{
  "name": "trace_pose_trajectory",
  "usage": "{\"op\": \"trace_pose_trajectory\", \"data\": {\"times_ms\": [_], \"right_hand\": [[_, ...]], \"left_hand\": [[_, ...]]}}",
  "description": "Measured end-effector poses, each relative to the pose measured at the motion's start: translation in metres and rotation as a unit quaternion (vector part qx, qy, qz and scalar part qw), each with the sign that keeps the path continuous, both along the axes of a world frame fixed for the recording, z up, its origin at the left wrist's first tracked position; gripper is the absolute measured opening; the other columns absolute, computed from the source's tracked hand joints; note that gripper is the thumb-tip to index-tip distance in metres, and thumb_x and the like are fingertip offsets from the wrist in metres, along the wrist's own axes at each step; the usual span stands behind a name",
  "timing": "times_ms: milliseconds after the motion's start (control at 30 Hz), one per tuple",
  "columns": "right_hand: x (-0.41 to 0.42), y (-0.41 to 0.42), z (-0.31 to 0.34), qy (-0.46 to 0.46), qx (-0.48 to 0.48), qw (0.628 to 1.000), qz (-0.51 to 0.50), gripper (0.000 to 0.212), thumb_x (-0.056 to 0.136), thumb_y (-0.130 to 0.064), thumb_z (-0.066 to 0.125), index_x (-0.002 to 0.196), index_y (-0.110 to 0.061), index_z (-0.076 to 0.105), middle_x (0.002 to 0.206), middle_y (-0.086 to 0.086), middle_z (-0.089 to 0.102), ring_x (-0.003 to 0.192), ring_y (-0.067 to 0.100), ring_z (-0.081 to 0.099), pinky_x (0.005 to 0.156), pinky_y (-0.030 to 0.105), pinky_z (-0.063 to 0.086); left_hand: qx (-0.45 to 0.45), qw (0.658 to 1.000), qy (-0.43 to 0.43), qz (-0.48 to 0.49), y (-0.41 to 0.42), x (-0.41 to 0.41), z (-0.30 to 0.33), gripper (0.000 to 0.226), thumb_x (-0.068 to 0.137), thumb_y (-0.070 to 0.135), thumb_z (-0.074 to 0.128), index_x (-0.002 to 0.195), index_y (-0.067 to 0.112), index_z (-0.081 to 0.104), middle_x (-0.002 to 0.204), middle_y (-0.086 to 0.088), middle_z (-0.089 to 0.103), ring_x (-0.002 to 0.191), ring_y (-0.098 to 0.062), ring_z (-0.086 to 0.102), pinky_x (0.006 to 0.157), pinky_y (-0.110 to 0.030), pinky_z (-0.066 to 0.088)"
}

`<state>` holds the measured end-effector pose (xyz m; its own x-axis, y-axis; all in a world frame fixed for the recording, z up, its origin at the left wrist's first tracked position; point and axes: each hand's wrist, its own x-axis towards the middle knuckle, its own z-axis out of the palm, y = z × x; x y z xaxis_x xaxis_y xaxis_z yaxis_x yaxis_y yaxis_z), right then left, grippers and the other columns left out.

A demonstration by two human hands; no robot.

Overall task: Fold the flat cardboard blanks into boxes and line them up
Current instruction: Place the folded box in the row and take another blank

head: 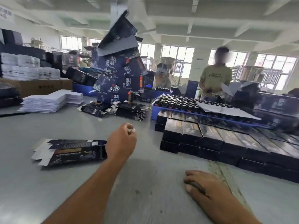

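A small stack of flat dark cardboard blanks (69,151) with white flaps lies on the grey table (48,183), just left of my left hand (121,143). That hand hovers over the table with its fingers curled and nothing in them. My right hand (202,186) rests palm down on the table near the front edge, fingers relaxed. Folded dark boxes (210,138) are lined up in stacked rows to the right. More flat blanks (129,109) lie in a pile further back.
A tall, leaning heap of dark blue printed cartons (119,75) stands at the middle back. A blue tray of small bottles (178,102) sits behind the rows. White leaflets (48,101) are stacked at the left. Two people (215,78) work across the table.
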<state>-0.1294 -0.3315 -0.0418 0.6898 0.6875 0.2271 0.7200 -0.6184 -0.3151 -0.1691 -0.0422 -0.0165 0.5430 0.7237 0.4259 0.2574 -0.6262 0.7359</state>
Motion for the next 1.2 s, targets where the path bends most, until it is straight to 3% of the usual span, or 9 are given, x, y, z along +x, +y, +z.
{"op": "trace_pose_trajectory", "data": {"times_ms": [100,267,400,500,633,833,967,1033,1200], "right_hand": [[0.002,-0.003,0.000,0.010,0.013,1.000,0.007,0.030,0.100,-0.045,0.053,0.127,-0.040,0.064,0.141,-0.029,0.049,0.128,-0.010,0.039,0.108,0.010,0.026],[0.005,-0.004,-0.003,0.009,0.035,0.999,0.020,0.027,0.100,-0.041,0.053,0.123,-0.035,0.067,0.135,-0.025,0.057,0.117,-0.015,0.038,0.101,0.006,0.024],[0.005,-0.006,-0.006,0.027,0.056,0.998,0.002,0.026,0.101,-0.042,0.051,0.123,-0.037,0.066,0.135,-0.026,0.056,0.125,-0.009,0.041,0.115,0.026,0.029],[0.003,-0.006,-0.007,0.033,0.051,0.998,0.000,0.027,0.101,-0.043,0.050,0.124,-0.038,0.064,0.138,-0.025,0.055,0.129,-0.006,0.041,0.119,0.035,0.029],[0.002,-0.007,-0.006,0.043,0.042,0.998,0.000,0.029,0.101,-0.044,0.049,0.127,-0.038,0.062,0.144,-0.023,0.051,0.135,-0.002,0.038,0.120,0.042,0.028],[0.002,-0.007,-0.006,0.039,0.037,0.999,0.003,0.029,0.101,-0.043,0.051,0.127,-0.038,0.062,0.142,-0.024,0.052,0.134,-0.003,0.038,0.120,0.041,0.027],[0.004,-0.008,-0.005,0.035,0.034,0.999,0.007,0.027,0.101,-0.043,0.052,0.125,-0.039,0.064,0.139,-0.026,0.053,0.131,-0.006,0.039,0.118,0.035,0.028],[0.005,-0.007,-0.003,0.034,0.033,0.999,0.006,0.024,0.101,-0.041,0.051,0.119,-0.036,0.066,0.132,-0.023,0.060,0.124,-0.004,0.046,0.113,0.030,0.035],[0.003,-0.005,0.002,0.106,0.109,0.988,-0.021,0.034,0.105,-0.045,0.041,0.097,-0.025,0.067,0.093,-0.002,0.070,0.086,0.011,0.063,0.080,0.026,0.053]], "left_hand": [[0.064,0.996,0.044,0.037,0.033,-0.015,0.005,0.016,0.097,0.030,0.057,0.103,0.021,0.068,0.097,-0.004,0.071,0.082,-0.026,0.060,0.074,-0.034,0.045],[0.169,0.953,0.230,0.102,0.112,-0.050,-0.029,0.031,0.099,0.045,0.045,0.104,0.022,0.067,0.108,-0.014,0.065,0.097,-0.037,0.059,0.082,-0.046,0.051],[0.198,0.911,0.347,0.105,0.157,-0.049,-0.063,0.052,0.095,0.057,0.021,0.108,0.034,0.067,0.112,-0.004,0.065,0.105,-0.034,0.057,0.089,-0.048,0.048],[0.232,0.913,0.308,0.137,0.177,-0.037,-0.081,0.068,0.085,0.072,0.018,0.089,0.031,0.072,0.081,-0.007,0.052,0.088,-0.039,0.059,0.078,-0.052,0.050],[0.230,0.931,0.248,0.135,0.162,-0.039,-0.072,0.080,0.083,0.077,0.018,0.084,0.018,0.071,0.084,-0.021,0.055,0.087,-0.047,0.054,0.081,-0.059,0.048],[0.301,0.927,0.189,0.123,0.082,-0.056,-0.026,0.046,0.099,0.057,0.036,0.072,0.025,0.055,0.083,-0.012,0.069,0.087,-0.040,0.063,0.086,-0.056,0.043],[0.341,0.926,0.158,0.027,0.032,-0.050,-0.009,0.042,0.099,0.051,0.040,0.067,0.024,0.044,0.064,-0.009,0.065,0.066,-0.033,0.064,0.068,-0.041,0.035],[0.327,0.931,0.155,-0.046,0.012,-0.041,-0.010,0.045,0.099,0.056,0.038,0.068,0.024,0.041,0.062,-0.003,0.062,0.059,-0.028,0.060,0.062,-0.035,0.033],[0.296,0.927,0.160,-0.167,-0.033,-0.017,-0.014,0.055,0.086,0.073,0.014,0.070,0.028,0.041,0.059,0.009,0.051,0.053,-0.003,0.045,0.050,-0.022,0.026]]}}
